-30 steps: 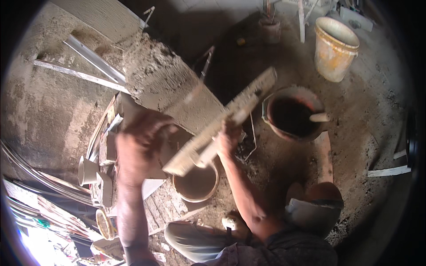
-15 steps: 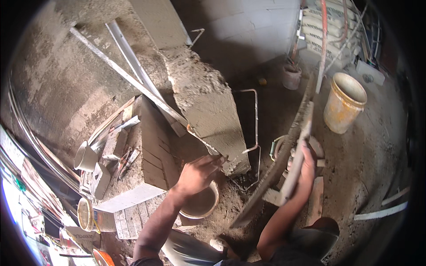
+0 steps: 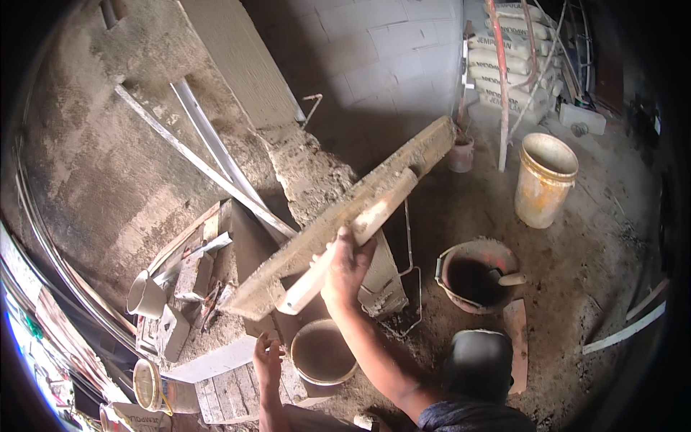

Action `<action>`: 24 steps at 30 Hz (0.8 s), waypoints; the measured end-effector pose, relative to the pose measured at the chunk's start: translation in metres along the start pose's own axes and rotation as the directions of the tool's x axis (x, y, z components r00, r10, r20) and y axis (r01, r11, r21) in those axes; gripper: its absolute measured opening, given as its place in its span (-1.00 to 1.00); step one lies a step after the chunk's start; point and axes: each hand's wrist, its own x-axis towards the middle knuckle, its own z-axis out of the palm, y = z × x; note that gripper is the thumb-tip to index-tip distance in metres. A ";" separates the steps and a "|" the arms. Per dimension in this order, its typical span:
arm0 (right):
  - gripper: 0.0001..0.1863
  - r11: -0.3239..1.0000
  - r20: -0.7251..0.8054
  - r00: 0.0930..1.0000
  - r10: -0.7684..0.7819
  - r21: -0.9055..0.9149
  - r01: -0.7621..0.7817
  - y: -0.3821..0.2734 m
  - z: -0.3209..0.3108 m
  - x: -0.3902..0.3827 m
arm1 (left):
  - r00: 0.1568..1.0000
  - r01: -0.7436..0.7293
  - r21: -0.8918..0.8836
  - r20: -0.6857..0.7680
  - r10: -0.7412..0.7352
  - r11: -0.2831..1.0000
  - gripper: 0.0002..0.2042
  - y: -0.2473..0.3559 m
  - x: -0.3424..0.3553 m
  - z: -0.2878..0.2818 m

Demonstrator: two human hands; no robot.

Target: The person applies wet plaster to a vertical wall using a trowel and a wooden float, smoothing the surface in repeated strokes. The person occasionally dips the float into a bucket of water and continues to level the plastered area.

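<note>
My right hand (image 3: 347, 268) is closed round the wooden handle of a long plastering float (image 3: 414, 147). The float is raised and slanted, in front of a column (image 3: 299, 169) with rough wet mortar on its middle and smoother plaster above. Whether the board touches the mortar is hidden from this side. Lower down, my left hand (image 3: 268, 358) is held up with fingers apart and slightly bent, nothing seen in it. It is beside a round bucket (image 3: 294, 353) and a box-like wooden stand (image 3: 216, 367).
Right of my arm lies a mortar tub (image 3: 440, 277) with a trowel (image 3: 512, 279) in it. Beyond stand a stained bucket (image 3: 545, 191) and stacked sacks (image 3: 504, 68). Bent wire (image 3: 411, 252) juts beside the column. Metal strips (image 3: 209, 129) lean left; blocks (image 3: 193, 277) lie on the stand.
My right hand has swung the float from the right, where it stood steeply, leftward across the column. My left hand has dropped away from the column's lower part, and its fingers have opened.
</note>
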 end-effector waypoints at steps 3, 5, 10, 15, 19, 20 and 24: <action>-0.57 0.998 -0.012 0.998 -0.055 0.003 0.055 0.009 0.001 0.014 | 0.997 0.068 0.049 0.042 -0.070 0.996 -0.50 -0.006 0.003 -0.005; -0.51 0.999 -0.060 0.997 0.040 0.019 -0.039 0.011 0.004 0.021 | 0.998 0.032 0.037 0.056 -0.034 0.999 -0.51 -0.014 0.009 -0.004; -0.47 0.980 -0.081 0.977 -0.196 -0.042 0.193 0.014 0.008 0.025 | 0.993 0.034 0.039 0.112 -0.039 0.999 -0.50 -0.032 0.020 0.003; -0.52 0.998 -0.092 0.994 0.058 -0.008 -0.059 0.002 0.014 0.010 | 0.990 0.004 0.034 0.138 -0.008 0.999 -0.60 -0.028 0.023 0.012; -0.37 0.999 0.035 0.999 -0.037 0.020 0.036 -0.007 0.018 0.007 | 0.987 0.009 -0.006 0.163 -0.008 1.000 -0.50 -0.022 0.023 0.017; -0.45 0.997 0.016 0.999 -0.045 0.065 0.044 -0.006 0.019 0.007 | 0.983 0.000 -0.029 0.184 0.006 1.000 -0.50 -0.022 0.023 0.017; -0.63 0.998 -0.274 0.960 0.055 -0.022 -0.064 -0.004 0.019 0.015 | 0.992 0.059 0.022 0.109 -0.061 0.998 -0.52 -0.020 0.021 0.020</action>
